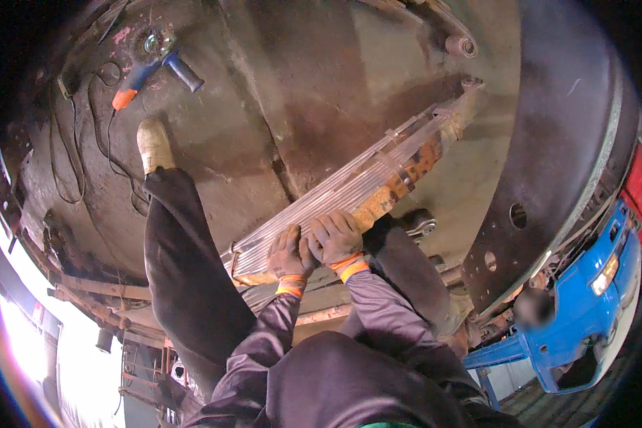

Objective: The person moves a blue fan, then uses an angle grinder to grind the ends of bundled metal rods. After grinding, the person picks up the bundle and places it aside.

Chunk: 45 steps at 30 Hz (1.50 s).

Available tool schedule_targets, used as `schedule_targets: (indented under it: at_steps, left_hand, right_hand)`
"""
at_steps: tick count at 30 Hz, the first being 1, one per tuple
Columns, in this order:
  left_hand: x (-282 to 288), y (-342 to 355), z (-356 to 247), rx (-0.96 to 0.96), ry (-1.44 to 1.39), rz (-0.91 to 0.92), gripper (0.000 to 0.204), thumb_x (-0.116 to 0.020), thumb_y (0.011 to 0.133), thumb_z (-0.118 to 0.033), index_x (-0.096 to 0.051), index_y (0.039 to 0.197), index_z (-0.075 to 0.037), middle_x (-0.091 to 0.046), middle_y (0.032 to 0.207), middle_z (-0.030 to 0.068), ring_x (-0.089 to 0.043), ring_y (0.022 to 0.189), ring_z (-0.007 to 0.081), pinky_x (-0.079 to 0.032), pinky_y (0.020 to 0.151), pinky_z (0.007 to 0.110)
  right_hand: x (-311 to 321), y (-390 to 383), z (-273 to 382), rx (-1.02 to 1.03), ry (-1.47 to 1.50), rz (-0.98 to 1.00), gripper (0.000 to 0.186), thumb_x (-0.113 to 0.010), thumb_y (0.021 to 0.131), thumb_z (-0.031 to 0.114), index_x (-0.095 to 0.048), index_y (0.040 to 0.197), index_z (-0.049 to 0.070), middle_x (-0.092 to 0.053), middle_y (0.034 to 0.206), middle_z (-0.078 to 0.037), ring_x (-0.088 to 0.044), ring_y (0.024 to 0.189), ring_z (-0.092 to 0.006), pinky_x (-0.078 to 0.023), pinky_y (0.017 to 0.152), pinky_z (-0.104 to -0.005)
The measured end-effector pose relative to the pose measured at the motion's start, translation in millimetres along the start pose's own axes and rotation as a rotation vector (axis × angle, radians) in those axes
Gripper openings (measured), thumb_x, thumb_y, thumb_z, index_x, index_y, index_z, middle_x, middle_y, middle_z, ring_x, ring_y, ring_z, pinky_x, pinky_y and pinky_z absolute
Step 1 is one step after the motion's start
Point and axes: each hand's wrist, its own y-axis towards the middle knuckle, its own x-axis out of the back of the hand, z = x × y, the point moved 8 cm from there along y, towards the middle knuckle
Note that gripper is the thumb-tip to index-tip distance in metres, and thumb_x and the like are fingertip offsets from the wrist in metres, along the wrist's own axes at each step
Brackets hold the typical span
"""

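A long leaf spring pack (pixel 349 178), its stacked bare-metal leaves showing an orange rusty side, runs diagonally from in front of my body to the far right. My left hand (pixel 289 253), in a dirty work glove with an orange cuff, grips the near part of the stack. Just to its right and almost touching it, my right hand (pixel 335 237), gloved alike, has its fingers curled over the leaves. Both thumbs point toward each other. Clamps band the leaves, and a rolled eye (pixel 471 83) forms the far end.
An angle grinder (pixel 144 77) with a blue and orange body lies at the far left, its cord (pixel 107 150) looped on the floor (pixel 314 85). My legs straddle the spring. A dark perforated steel beam (pixel 549 171) and a blue vehicle cab (pixel 571 285) stand at the right.
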Motion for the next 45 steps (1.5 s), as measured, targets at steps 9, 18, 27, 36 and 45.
schedule_targets:
  at_steps: [9, 18, 27, 36, 45]
  left_hand:
    - [4.7, -3.5, -1.0, -0.023, -0.007, -0.031, 0.031, -0.056, 0.089, -0.027, -0.071, 0.109, -0.008, -0.071, 0.108, 0.0125, -0.067, 0.1, 0.0325, -0.052, 0.089, 0.04]
    - [-2.6, -16.8, -6.3, -0.069, 0.049, -0.006, 0.034, -0.058, 0.089, -0.032, -0.069, 0.114, -0.011, -0.07, 0.113, 0.0101, -0.066, 0.105, 0.0305, -0.051, 0.09, 0.04]
    - [-0.6, -14.9, -2.8, -0.059, 0.055, 0.024, 0.038, -0.059, 0.088, -0.037, -0.07, 0.116, -0.014, -0.069, 0.117, 0.0077, -0.066, 0.105, 0.0284, -0.051, 0.09, 0.041]
    - [-30.4, -29.4, -0.9, -0.095, 0.213, 0.492, 0.046, -0.049, 0.096, -0.045, -0.061, 0.124, -0.011, -0.062, 0.126, 0.018, -0.059, 0.113, 0.0376, -0.044, 0.097, 0.048]
    - [260.1, 61.0, -76.6, -0.033, -0.155, 0.191, 0.052, -0.052, 0.094, -0.053, -0.065, 0.124, -0.012, -0.068, 0.118, 0.0164, -0.063, 0.113, 0.0361, -0.047, 0.097, 0.043]
  right_hand:
    - [1.6, -3.2, 0.6, 0.029, 0.026, -0.028, 0.024, -0.063, 0.083, 0.029, -0.066, 0.091, 0.007, -0.065, 0.092, -0.01, -0.059, 0.095, -0.031, -0.044, 0.098, -0.0458]
    - [7.9, -15.4, 2.7, 0.045, -0.037, -0.095, 0.02, -0.065, 0.078, 0.027, -0.065, 0.09, 0.012, -0.062, 0.089, -0.007, -0.057, 0.09, -0.0289, -0.043, 0.09, -0.0444]
    - [9.2, -5.4, 12.3, 0.079, -0.077, -0.073, 0.022, -0.064, 0.078, 0.03, -0.064, 0.088, 0.011, -0.062, 0.091, -0.008, -0.057, 0.092, -0.029, -0.044, 0.094, -0.044]
    - [-24.9, -50.0, -17.4, -0.121, -0.058, 0.256, 0.039, -0.052, 0.093, 0.038, -0.071, 0.113, 0.01, -0.064, 0.124, -0.016, -0.054, 0.12, -0.0367, -0.037, 0.105, -0.0523]
    - [137.9, 5.0, -16.8, -0.382, 0.04, 0.328, 0.049, -0.055, 0.086, 0.051, -0.072, 0.105, 0.009, -0.07, 0.109, -0.018, -0.064, 0.107, -0.0377, -0.048, 0.096, -0.0479]
